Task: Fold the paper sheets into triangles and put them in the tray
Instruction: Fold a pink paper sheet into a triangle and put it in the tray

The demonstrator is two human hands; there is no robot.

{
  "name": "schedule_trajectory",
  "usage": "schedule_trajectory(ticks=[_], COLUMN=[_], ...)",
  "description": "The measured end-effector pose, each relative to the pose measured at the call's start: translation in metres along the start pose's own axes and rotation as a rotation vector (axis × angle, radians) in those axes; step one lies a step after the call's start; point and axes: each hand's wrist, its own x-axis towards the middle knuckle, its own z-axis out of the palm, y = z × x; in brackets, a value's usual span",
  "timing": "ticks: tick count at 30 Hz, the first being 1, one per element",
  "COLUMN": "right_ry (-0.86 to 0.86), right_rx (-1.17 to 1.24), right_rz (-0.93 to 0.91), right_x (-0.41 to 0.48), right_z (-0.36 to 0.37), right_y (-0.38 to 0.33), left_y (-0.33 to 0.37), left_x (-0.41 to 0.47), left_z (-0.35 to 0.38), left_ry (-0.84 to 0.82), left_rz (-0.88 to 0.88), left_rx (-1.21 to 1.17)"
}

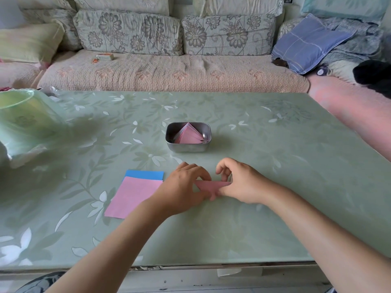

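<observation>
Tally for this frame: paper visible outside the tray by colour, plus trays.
Pink paper: 2, the flat sheet and the folded piece held between left hand and right hand.
Blue sheet: 1.
Metal tray: 1.
Total: 4.

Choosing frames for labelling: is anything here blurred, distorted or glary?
Head view: the left hand, right hand and folded sheet are sharp; the wide lens bows the near edge of the table; the green bag at left is soft and shadows the table; a small glint sits inside the tray.
</observation>
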Motion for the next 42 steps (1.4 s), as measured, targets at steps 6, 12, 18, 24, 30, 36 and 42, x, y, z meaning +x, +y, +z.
schedule_trajectory(ticks=[6, 12, 18, 24, 30, 36, 42], right_ry=[-0.054, -0.1, -0.076, 0.133, 0.136, 0.201, 0.277], right_rx=[0.23, 0.491, 0.635, 0.455, 0.387, 0.32, 0.162], right_rz=[0.03, 0.082, 0.123, -0.091, -0.126, -0.126, -0.208], right_x=[0.0, -0.003, -0.004, -0.005, -0.004, -0.004, -0.005], right_z=[-0.004, -0.014, -0.013, -0.007, -0.004, 0.005, 0.008], right_y=[-0.003, -0.011, -0.016, -0.02, -0.019, -0.021, -0.022], left_y=[0.001, 0.001, 0.008, 0.009, 0.011, 0.011, 0.016], left_x=[0.002, 0.0, -0.002, -0.001, 0.002, 0.001, 0.0], left_z=[-0.003, -0.018, -0.021, -0.018, -0.021, -0.016, -0.011], left_ry=[0.002, 0.107, 0.302, 0.2, 0.146, 0.161, 0.228], left_rz=[-0.061, 0.215, 0.164, -0.208, -0.323, -0.281, -0.203], left_rx=[-0.166, 0.082, -0.018, -0.363, -0.517, -0.345, -0.247])
